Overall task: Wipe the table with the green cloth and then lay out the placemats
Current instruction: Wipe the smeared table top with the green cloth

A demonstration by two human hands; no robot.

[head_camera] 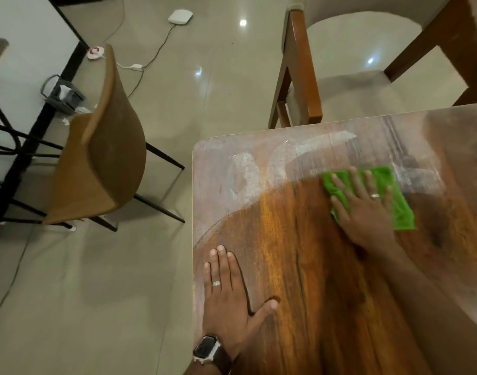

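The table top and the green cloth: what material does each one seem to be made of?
The table top looks like wood, or a wood-look veneer: brown grain streaks run along it, and its glossy finish reflects light. Whitish smears cover its far part.
The green cloth looks like soft fabric, probably microfibre: its surface is fuzzy and it lies folded flat under the right hand. The exact fibre cannot be told.
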